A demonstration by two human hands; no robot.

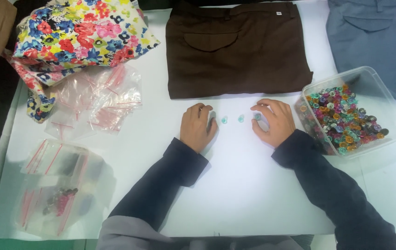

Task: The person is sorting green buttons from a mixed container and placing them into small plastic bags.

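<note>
Your right hand (272,121) pinches a small teal push pin (257,116), axis unresolvable. Two more teal pins (232,119) lie in a left-right row beside it, left of the clear pin tub (392,115). Your left hand (198,126) rests curled, grip unclear.

Three teal beads (241,118) loose on the table (one pinched); two folded trousers (235,51); one bead tub (394,118)

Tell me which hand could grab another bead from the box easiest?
The right hand, most likely. It rests right beside the clear box of colourful beads, at its near edge. The left hand lies farther off, across the small teal beads on the table.
</note>
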